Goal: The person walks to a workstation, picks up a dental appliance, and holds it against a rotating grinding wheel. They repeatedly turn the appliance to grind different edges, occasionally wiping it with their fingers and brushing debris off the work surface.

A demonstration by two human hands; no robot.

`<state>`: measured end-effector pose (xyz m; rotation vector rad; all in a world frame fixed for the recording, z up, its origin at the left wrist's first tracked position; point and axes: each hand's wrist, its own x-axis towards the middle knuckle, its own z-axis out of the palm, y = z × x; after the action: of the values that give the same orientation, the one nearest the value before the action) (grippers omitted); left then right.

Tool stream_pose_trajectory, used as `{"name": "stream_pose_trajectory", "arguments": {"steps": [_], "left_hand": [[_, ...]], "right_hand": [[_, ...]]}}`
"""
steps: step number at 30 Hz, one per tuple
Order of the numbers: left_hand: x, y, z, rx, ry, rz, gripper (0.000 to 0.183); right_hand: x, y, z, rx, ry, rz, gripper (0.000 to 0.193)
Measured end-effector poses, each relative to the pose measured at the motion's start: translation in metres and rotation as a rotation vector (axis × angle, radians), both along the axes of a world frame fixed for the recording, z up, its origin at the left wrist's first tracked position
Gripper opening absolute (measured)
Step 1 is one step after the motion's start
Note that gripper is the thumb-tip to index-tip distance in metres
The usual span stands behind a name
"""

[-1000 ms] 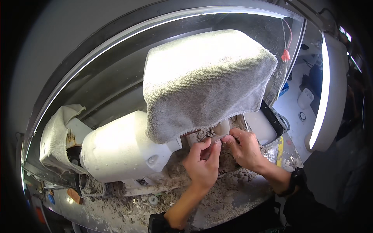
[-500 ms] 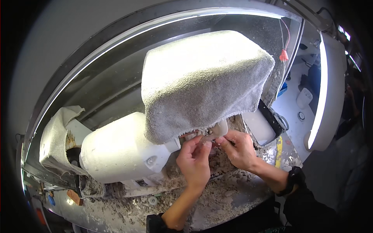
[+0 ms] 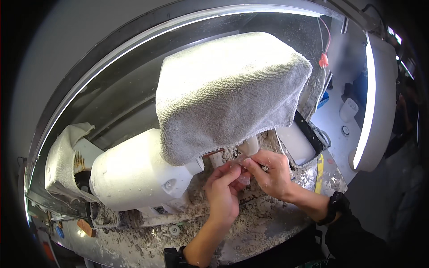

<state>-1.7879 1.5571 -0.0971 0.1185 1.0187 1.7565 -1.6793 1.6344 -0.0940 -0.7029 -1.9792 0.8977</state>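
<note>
Between the fingertips of both hands is a small translucent, pale piece, partly covered by fingers, so its full shape and kind do not show. My left hand is closed, thumb and fingers pinching the piece from the left. From the right, my right hand grips it with thumb and bent forefinger. Just beyond the fingertips, a white rounded part sticks out under the edge of a pale towel. A white machine housing with a rounded body stands left of my left hand.
Grey-white sludge coats the bench below my forearms. A black-rimmed tray of milky liquid sits right of my right hand. Another cloth drapes the machine's far left end. A lit curved frame arches behind everything, and a bright lamp stands at right.
Both hands have drawn slightly nearer and lower, away from the white rounded part. The translucent piece has been turned between the fingers, and more of it shows below them. The view has shifted slightly.
</note>
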Motion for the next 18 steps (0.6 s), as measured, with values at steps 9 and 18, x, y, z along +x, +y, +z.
{"name": "stream_pose_trajectory", "arguments": {"steps": [9,18], "left_hand": [[0.0,0.003,0.002,-0.048,-0.008,-0.065,0.022],[0.0,0.011,-0.012,0.09,0.243,0.017,0.022]], "right_hand": [[0.001,0.001,0.0,0.032,0.031,0.013,0.009],[0.003,0.005,-0.008,0.076,0.072,-0.001,0.011]]}}
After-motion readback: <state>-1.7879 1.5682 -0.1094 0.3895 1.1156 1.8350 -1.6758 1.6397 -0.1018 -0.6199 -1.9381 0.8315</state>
